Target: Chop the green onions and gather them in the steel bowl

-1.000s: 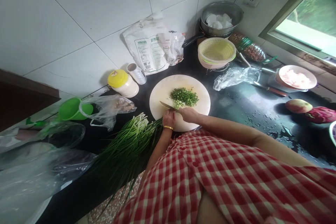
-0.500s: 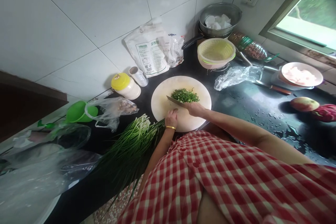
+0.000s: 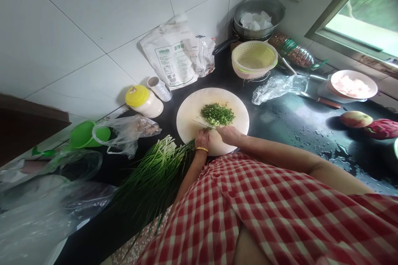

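Observation:
My right hand (image 3: 229,134) is closed round the handle of a kitchen knife (image 3: 201,123), whose thin blade points left, seen nearly edge-on. Beside the blade, my left hand (image 3: 203,138) presses its curled fingers on green onions against the round white cutting board (image 3: 189,109); most of what it holds is hidden under the fingers. A heap of chopped green onions (image 3: 217,114) lies on the board just beyond the knife. Left of my left wrist, a loose bunch of whole green onions (image 3: 155,165) is spread over the dark counter, white ends toward the wall.
Behind the board stand a yellow-lidded jar (image 3: 144,101), a plastic roll (image 3: 160,89) and a white printed bag (image 3: 171,60). At right are a colander (image 3: 254,60), a crumpled plastic bag (image 3: 276,89), another knife (image 3: 326,101), a bowl (image 3: 353,85) and fruit (image 3: 356,119). Plastic bags (image 3: 40,211) lie at left.
The knife has come back from the chopped heap toward my left hand, its blade now more edge-on. My right hand has shifted slightly nearer my body. The view has tilted a little.

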